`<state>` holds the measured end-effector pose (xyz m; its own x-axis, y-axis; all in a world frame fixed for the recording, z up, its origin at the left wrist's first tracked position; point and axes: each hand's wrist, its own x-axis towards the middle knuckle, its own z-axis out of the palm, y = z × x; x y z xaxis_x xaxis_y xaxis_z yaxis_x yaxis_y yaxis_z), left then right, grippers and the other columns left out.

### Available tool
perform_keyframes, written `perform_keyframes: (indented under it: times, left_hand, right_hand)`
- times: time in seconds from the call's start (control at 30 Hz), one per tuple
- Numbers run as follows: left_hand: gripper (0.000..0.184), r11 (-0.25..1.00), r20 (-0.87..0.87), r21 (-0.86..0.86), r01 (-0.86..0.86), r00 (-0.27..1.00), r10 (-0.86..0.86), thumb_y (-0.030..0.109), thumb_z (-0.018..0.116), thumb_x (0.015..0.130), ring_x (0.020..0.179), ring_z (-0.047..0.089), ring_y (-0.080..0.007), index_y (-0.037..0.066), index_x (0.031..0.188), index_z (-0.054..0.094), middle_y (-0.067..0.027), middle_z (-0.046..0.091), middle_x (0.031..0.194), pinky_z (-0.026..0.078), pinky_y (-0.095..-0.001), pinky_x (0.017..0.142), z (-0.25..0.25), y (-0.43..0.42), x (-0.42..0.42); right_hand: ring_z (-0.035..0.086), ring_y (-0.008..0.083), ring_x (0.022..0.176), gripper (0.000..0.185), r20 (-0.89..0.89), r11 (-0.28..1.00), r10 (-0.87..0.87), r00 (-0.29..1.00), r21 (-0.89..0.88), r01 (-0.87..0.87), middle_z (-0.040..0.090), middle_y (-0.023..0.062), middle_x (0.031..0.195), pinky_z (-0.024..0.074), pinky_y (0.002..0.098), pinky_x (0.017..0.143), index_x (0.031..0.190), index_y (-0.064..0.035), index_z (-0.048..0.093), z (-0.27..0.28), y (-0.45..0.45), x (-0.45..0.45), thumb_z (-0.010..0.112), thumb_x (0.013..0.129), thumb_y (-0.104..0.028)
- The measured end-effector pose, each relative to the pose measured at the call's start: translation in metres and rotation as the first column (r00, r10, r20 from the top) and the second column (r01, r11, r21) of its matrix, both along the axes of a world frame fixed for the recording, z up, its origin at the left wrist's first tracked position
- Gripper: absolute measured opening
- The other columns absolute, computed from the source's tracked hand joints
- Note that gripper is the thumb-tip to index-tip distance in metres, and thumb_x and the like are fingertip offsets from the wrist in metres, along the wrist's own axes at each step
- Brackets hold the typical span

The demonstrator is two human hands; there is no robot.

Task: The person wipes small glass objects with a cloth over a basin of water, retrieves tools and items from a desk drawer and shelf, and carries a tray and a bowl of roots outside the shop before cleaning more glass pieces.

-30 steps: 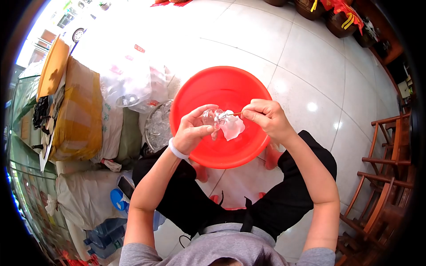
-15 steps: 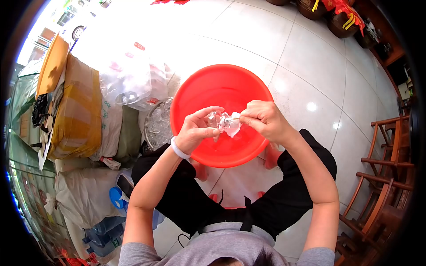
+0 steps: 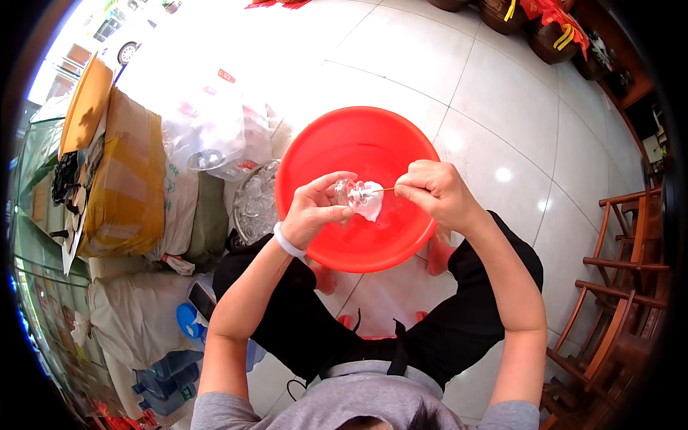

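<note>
Over the red basin point(image 3: 322, 240), my left hand point(image 3: 315, 208) has its thumb and fingers round a small clear glass vessel point(image 3: 345, 192) lying on its side. A thin brown stick point(image 3: 388, 189) is pinched in my right hand point(image 3: 438, 192), its far end at the vessel's mouth. White, wet-looking cloth or film point(image 3: 370, 203) hangs at that mouth, around the stick's end. How far the stick reaches inside is too small to tell.
Left of the basin stands a metal bowl of clear glassware point(image 3: 256, 204), with plastic bags point(image 3: 211, 132) behind it. Further left is a taped carton point(image 3: 129, 179). Wooden chairs point(image 3: 623, 261) stand at the right, dark jars point(image 3: 548, 43) at the upper right.
My right hand moved toward the vessel with the stick, then back slightly to the right. The white material bunched closer to the mouth. My left hand keeps its hold.
</note>
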<state>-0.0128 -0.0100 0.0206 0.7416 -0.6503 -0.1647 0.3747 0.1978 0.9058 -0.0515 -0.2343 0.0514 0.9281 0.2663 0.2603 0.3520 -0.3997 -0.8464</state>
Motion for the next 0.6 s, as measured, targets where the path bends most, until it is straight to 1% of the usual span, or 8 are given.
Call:
perform_keyframes:
  times: [0.07, 0.1, 0.17, 0.4, 0.47, 0.5, 0.53, 0.6]
  left_hand:
    - [0.049, 1.0, -0.005, 0.004, 0.004, 1.0, -0.004, -0.002, 0.062, 0.067, 0.068, 0.053, -0.0127, -0.003, 0.112, 0.043, -0.0085, 0.055, 0.09, 0.044, -0.0232, 0.055, -0.001, 0.0, -0.001]
    - [0.048, 1.0, -0.008, 0.007, 0.01, 1.0, -0.01, -0.002, 0.062, 0.068, 0.069, 0.053, -0.0113, -0.002, 0.113, 0.043, -0.0081, 0.056, 0.089, 0.044, -0.0218, 0.056, -0.001, 0.0, -0.001]
    - [0.047, 1.0, -0.008, 0.012, 0.014, 1.0, -0.013, -0.003, 0.061, 0.069, 0.07, 0.053, -0.01, 0.0, 0.113, 0.043, -0.0077, 0.057, 0.088, 0.044, -0.0204, 0.057, 0.0, 0.001, 0.0]
    - [0.047, 0.995, 0.001, 0.068, 0.07, 0.998, -0.07, -0.004, 0.06, 0.069, 0.069, 0.053, -0.0087, 0.0, 0.113, 0.044, -0.0069, 0.057, 0.088, 0.043, -0.0197, 0.055, -0.001, -0.006, -0.004]
    - [0.047, 0.994, 0.007, 0.073, 0.085, 0.996, -0.086, -0.004, 0.06, 0.069, 0.068, 0.053, -0.0084, 0.0, 0.113, 0.044, -0.0066, 0.057, 0.088, 0.043, -0.0197, 0.055, -0.001, -0.006, -0.004]
    - [0.047, 0.992, 0.006, 0.076, 0.103, 0.995, -0.104, -0.004, 0.06, 0.069, 0.068, 0.053, -0.0084, -0.001, 0.113, 0.044, -0.0064, 0.057, 0.087, 0.043, -0.0197, 0.055, 0.0, -0.005, -0.003]
    - [0.047, 0.99, 0.004, 0.078, 0.118, 0.993, -0.119, -0.003, 0.061, 0.069, 0.068, 0.053, -0.0085, -0.001, 0.112, 0.044, -0.0062, 0.057, 0.087, 0.044, -0.0198, 0.055, 0.0, -0.004, -0.003]
    - [0.047, 0.993, 0.008, 0.04, 0.113, 0.994, -0.114, -0.003, 0.061, 0.069, 0.068, 0.053, -0.0089, -0.001, 0.113, 0.043, -0.0063, 0.056, 0.086, 0.044, -0.0202, 0.056, 0.001, -0.003, -0.001]
  right_hand:
    - [0.05, 0.0215, 0.057, 0.006, 0.116, 0.996, 0.009, 0.993, -0.09, 0.001, 0.051, 0.0091, 0.058, 0.0401, 0.0312, 0.052, 0.066, 0.0021, 0.057, -0.001, 0.003, -0.001, 0.054, 0.067, -0.003]
    - [0.05, 0.0215, 0.057, 0.006, 0.115, 0.996, 0.007, 0.993, -0.088, 0.003, 0.051, 0.0091, 0.058, 0.0401, 0.0312, 0.052, 0.066, 0.0021, 0.057, -0.002, 0.003, -0.001, 0.054, 0.067, -0.003]
    - [0.046, 0.019, 0.054, 0.002, 0.224, 0.981, 0.031, 0.974, -0.193, 0.013, 0.048, 0.0064, 0.055, 0.0382, 0.0298, 0.049, 0.066, -0.0001, 0.056, -0.006, 0.003, -0.001, 0.056, 0.068, -0.002]
    - [0.047, 0.0214, 0.055, 0.004, 0.227, 0.963, 0.085, 0.97, -0.268, -0.021, 0.048, 0.0075, 0.056, 0.0383, 0.032, 0.05, 0.063, -0.0004, 0.054, -0.013, 0.011, -0.003, 0.056, 0.067, -0.002]
    - [0.047, 0.0229, 0.055, 0.005, 0.166, 0.982, 0.098, 0.981, -0.173, -0.069, 0.048, 0.0083, 0.056, 0.0382, 0.0329, 0.05, 0.063, 0.0, 0.054, -0.019, 0.016, -0.004, 0.055, 0.066, -0.002]
    - [0.045, 0.0197, 0.053, 0.004, 0.115, 0.99, 0.119, 0.986, -0.085, -0.11, 0.047, 0.0075, 0.054, 0.0368, 0.0297, 0.049, 0.065, 0.0002, 0.055, -0.024, 0.016, -0.002, 0.056, 0.067, -0.004]
    - [0.045, 0.0197, 0.053, 0.004, 0.116, 0.99, 0.12, 0.986, -0.086, -0.11, 0.047, 0.0075, 0.054, 0.0368, 0.0297, 0.049, 0.065, 0.0002, 0.055, -0.026, 0.014, -0.003, 0.056, 0.067, -0.004]
    - [0.044, 0.0126, 0.053, 0.008, -0.289, 0.953, 0.176, 0.941, 0.29, -0.09, 0.049, 0.0041, 0.056, 0.0355, 0.025, 0.049, 0.07, 0.0006, 0.058, -0.023, 0.014, -0.004, 0.056, 0.072, -0.007]
